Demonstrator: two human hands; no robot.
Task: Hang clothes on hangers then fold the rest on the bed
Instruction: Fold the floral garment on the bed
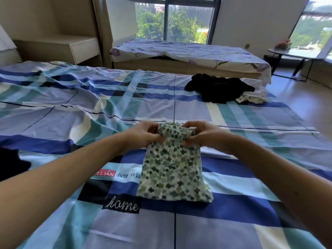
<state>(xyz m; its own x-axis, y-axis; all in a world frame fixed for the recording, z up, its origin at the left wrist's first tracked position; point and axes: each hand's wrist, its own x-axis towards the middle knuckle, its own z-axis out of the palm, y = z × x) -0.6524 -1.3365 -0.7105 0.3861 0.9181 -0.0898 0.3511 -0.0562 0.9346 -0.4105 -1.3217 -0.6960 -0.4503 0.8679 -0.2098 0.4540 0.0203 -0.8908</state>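
A: What are the hands doing?

B: Both are gripping the far end of the green-patterned garment. The left hand is pinching its left corner with curled fingers, and the right hand is pinching the right corner the same way.

A: Where is the garment lying?

B: It is lying on the bed, folded into a narrow rectangle running away from the person. Its near end is resting flat on the plaid sheet, just right of the stitched word "home". The far end is bunching up between the two hands.

A: Is anything else sitting on the bed?

B: A black pile of clothes is sitting near the far right corner, well apart from the hands. A crumpled white-and-green piece is touching its right side. A dark cloth is showing at the left edge, and I cannot tell what it is.

A: And beyond?

B: A second bed with a floral sheet is standing under the window, and a small tabletop with flowers is standing to the right.
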